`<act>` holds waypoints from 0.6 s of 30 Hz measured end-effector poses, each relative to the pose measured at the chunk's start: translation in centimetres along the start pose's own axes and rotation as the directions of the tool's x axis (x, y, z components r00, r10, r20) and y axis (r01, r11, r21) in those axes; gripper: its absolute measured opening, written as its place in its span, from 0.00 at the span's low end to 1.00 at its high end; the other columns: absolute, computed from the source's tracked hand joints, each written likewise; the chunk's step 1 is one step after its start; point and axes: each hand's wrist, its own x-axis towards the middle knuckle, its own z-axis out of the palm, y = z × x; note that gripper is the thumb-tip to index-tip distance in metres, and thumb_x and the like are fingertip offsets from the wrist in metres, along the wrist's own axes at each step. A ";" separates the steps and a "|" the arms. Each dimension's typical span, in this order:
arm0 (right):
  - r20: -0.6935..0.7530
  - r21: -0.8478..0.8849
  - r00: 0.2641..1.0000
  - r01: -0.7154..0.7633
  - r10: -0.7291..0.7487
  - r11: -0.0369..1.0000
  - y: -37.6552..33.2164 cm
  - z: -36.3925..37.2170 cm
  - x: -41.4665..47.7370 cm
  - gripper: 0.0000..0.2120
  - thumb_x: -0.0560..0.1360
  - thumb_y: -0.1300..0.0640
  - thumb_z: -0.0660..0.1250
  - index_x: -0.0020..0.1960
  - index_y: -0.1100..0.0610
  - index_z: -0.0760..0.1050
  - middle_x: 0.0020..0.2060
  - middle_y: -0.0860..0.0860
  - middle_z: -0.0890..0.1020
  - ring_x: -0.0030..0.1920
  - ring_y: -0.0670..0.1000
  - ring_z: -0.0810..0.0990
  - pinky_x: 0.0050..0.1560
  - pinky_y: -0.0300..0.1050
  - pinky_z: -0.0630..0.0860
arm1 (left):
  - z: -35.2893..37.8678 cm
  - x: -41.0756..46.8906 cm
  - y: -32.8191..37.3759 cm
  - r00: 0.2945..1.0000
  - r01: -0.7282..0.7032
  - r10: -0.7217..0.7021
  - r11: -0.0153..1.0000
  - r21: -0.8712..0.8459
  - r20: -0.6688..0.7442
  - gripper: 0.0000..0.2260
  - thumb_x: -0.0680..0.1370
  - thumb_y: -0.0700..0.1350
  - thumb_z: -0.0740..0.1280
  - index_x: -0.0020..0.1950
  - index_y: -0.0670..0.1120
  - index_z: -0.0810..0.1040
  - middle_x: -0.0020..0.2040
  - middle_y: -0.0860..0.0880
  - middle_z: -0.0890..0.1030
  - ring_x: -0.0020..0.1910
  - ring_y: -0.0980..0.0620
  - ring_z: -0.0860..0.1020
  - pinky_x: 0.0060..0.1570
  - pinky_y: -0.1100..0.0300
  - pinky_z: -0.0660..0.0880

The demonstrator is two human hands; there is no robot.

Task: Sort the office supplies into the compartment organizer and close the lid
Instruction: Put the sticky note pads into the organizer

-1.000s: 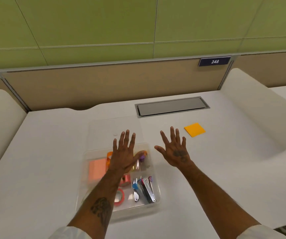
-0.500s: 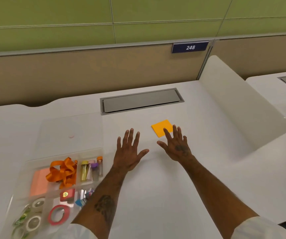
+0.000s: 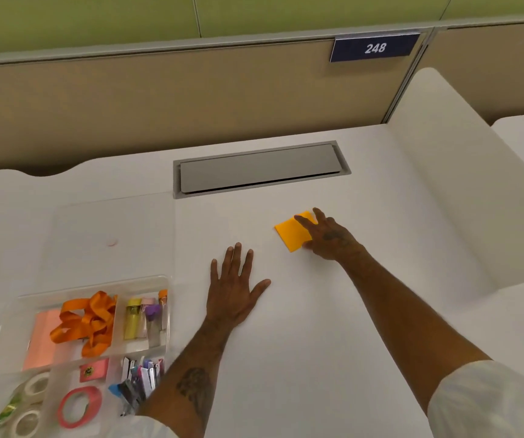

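Observation:
An orange sticky-note pad [image 3: 290, 233] lies flat on the white desk [image 3: 317, 327], right of centre. My right hand [image 3: 328, 237] rests on its right part, fingers spread over it and thumb at its near edge. My left hand [image 3: 234, 290] lies flat and open on the desk, holding nothing. The clear compartment organizer [image 3: 96, 284] sits at the lower left, its clear lid [image 3: 112, 229] swung back flat behind it. Inside are an orange ribbon [image 3: 87, 320], pink notes [image 3: 41, 339], small tubes [image 3: 145, 317], tape rolls [image 3: 79, 406] and clips [image 3: 140, 379].
A grey cable hatch [image 3: 259, 169] is set into the desk behind my hands. A white curved divider [image 3: 444, 184] rises on the right. A beige partition with a "248" plate [image 3: 375, 47] closes off the back.
The view swung right, so the organizer shifted to the lower left. My right hand reached forward onto the orange pad. My left hand left the organizer and now lies flat on the desk.

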 end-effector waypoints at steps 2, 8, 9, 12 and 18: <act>0.022 -0.037 0.999 0.028 -0.027 0.999 0.5 -0.6 0.7 0.37 0.76 0.47 0.66 0.78 0.44 0.48 0.76 0.60 0.54 0.68 0.63 0.67 0.64 0.58 0.70 | 0.2 0.0 0.0 1.000 -0.004 0.004 1.000 0.000 -0.006 0.36 0.77 0.70 0.42 0.80 0.52 0.46 0.81 0.48 0.44 0.80 0.48 0.44 0.76 0.42 0.46; 0.084 -0.072 0.996 0.044 -0.037 0.996 0.3 -1.3 2.1 0.42 0.73 0.48 0.70 0.78 0.48 0.49 0.69 0.61 0.61 0.63 0.63 0.72 0.63 0.56 0.72 | 0.2 0.0 -0.1 1.000 -0.001 0.001 1.000 0.008 0.010 0.36 0.77 0.71 0.40 0.80 0.52 0.44 0.81 0.49 0.41 0.79 0.49 0.41 0.76 0.42 0.45; 0.097 -0.073 0.995 0.037 -0.029 0.997 0.2 -1.3 2.2 0.43 0.73 0.48 0.71 0.78 0.49 0.49 0.69 0.61 0.61 0.62 0.64 0.72 0.63 0.57 0.72 | 0.2 0.0 -0.1 1.000 -0.002 0.002 1.000 0.007 0.013 0.36 0.77 0.71 0.40 0.80 0.52 0.44 0.81 0.49 0.41 0.79 0.49 0.41 0.76 0.42 0.45; 0.138 -0.060 0.990 0.009 0.000 0.998 0.0 -1.8 2.7 0.42 0.70 0.50 0.74 0.76 0.51 0.54 0.67 0.61 0.62 0.61 0.64 0.74 0.61 0.57 0.73 | 0.1 0.0 -0.1 1.000 -0.003 0.003 1.000 0.005 0.011 0.36 0.77 0.71 0.40 0.80 0.52 0.43 0.81 0.49 0.41 0.79 0.49 0.40 0.76 0.42 0.44; 0.170 -0.048 0.984 -0.040 0.048 0.998 -0.5 -2.6 3.5 0.38 0.66 0.51 0.78 0.69 0.52 0.62 0.63 0.60 0.66 0.60 0.63 0.73 0.58 0.57 0.73 | 0.2 0.0 -0.2 1.000 -0.001 0.001 1.000 0.010 0.012 0.36 0.77 0.71 0.40 0.80 0.53 0.42 0.80 0.49 0.40 0.79 0.49 0.39 0.76 0.43 0.44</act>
